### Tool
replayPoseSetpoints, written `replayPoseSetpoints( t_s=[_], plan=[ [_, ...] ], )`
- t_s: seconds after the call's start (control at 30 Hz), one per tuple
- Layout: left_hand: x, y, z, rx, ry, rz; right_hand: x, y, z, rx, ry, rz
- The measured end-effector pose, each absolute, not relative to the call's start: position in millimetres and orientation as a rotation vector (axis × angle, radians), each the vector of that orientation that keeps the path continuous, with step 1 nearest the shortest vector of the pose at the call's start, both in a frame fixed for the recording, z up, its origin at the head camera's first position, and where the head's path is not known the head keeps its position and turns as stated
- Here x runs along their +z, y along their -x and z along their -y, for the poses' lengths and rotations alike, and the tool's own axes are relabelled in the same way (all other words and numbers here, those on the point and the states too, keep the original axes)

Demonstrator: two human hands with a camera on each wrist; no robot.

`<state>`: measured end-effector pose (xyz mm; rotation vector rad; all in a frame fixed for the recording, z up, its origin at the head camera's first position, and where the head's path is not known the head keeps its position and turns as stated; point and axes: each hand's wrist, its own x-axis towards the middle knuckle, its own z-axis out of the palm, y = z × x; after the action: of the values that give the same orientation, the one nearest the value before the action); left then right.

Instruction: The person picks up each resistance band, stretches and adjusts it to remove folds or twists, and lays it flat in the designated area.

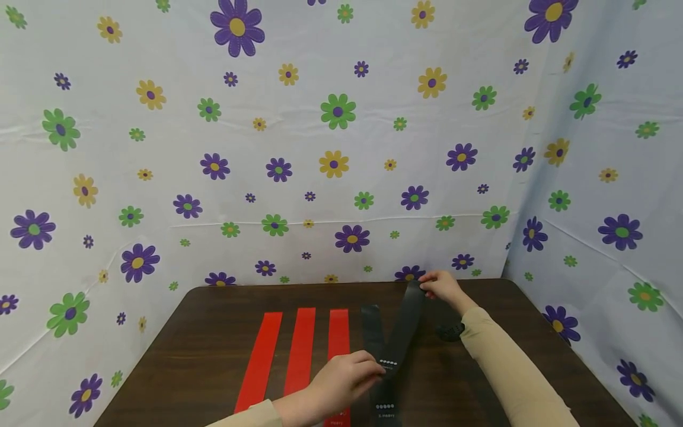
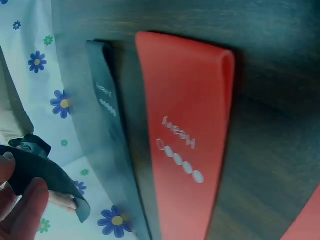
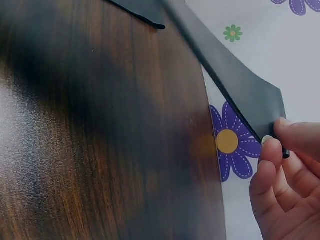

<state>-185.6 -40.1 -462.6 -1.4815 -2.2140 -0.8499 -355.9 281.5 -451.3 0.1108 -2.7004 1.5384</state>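
A black resistance loop band point(image 1: 404, 329) is stretched above the table between both hands. My left hand point(image 1: 345, 379) pinches its near end, beside the white print. At the far end, near the table's back edge, my right hand point(image 1: 444, 287) pinches the band between thumb and fingers; the right wrist view shows that grip on the band's folded end point(image 3: 265, 107). Another black band point(image 1: 372, 325) lies flat on the table, partly hidden under the held one, with "X. Heavy"-like print at its near end. To its left lies a red band point(image 1: 338, 332) printed "Heavy", partly behind my left hand.
Two more red bands, one in the middle point(image 1: 300, 344) and one at the left point(image 1: 260, 356), lie lengthwise on the dark wooden table point(image 1: 176, 367). A flower-print cloth point(image 1: 299, 136) hangs behind the table and along its right side.
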Motion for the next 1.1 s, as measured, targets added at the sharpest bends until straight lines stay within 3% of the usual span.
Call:
replayPoseSetpoints(
  t_s=[0.43,1.1],
  plan=[
    [-483,175,20,-1.163,1.490,2.394,-459,355,-279,1.516,-0.138,2.689],
    [-502,160,-38,-0.914,1.783,2.302,-475,357,-272,1.405,-0.220,2.740]
  ],
)
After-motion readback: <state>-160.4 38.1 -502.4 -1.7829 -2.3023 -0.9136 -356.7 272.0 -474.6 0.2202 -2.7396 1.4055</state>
